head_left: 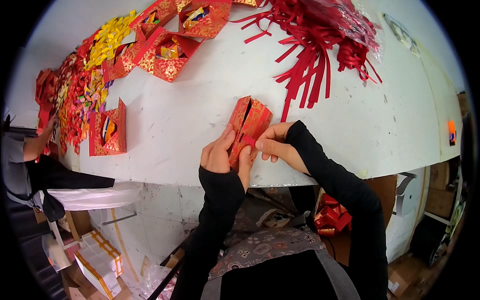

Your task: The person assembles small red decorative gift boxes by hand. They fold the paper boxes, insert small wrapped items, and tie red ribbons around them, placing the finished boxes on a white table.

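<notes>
Left grip [218,155] clasps red-and-gold patterned card box [260,117]
Right grip [280,145] pinches flat red ribbon [245,141] beside left grip; best pulled snug, untwisted.

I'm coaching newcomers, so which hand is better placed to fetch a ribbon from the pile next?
Probably the right hand: it is nearer the red ribbons, while the left hand grips the box.

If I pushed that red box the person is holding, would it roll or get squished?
The red box probably wouldn't roll, since its sides look flat. It seems like fairly stiff card, with straight edges, but might squish a bit near the dark gap running along it.
</notes>
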`<state>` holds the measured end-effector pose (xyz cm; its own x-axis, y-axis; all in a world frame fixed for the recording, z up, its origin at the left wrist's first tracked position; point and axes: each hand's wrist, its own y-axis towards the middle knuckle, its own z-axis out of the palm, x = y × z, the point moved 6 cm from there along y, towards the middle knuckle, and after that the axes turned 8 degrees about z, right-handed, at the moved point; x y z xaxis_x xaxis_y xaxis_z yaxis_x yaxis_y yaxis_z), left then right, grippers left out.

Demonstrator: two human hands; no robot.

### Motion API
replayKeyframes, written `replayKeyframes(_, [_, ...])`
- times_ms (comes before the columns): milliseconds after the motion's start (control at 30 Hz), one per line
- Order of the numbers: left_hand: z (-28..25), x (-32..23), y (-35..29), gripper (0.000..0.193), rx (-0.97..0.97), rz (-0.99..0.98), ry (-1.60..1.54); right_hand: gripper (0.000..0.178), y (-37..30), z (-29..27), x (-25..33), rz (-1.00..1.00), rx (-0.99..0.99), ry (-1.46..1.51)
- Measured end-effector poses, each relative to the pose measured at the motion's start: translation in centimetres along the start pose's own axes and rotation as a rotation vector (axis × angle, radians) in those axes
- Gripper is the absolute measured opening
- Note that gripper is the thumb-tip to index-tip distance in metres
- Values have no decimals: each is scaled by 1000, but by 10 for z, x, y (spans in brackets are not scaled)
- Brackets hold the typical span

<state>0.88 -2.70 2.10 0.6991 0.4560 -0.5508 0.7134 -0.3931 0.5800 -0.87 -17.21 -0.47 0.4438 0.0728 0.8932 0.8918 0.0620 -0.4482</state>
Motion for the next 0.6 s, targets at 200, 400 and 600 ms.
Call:
replayKeyframes(200, [4, 13, -12, 26, -119, -84, -197, 22, 7, 4, 11, 24, 4, -31])
replayKeyframes(400, [5, 10, -10, 21, -70, -69, -195, 22, 14, 7, 13, 42, 35, 10])
replayKeyframes(600, [-8, 24, 1, 30, 37, -670, -821, 21, 13, 5, 13, 58, -11, -56])
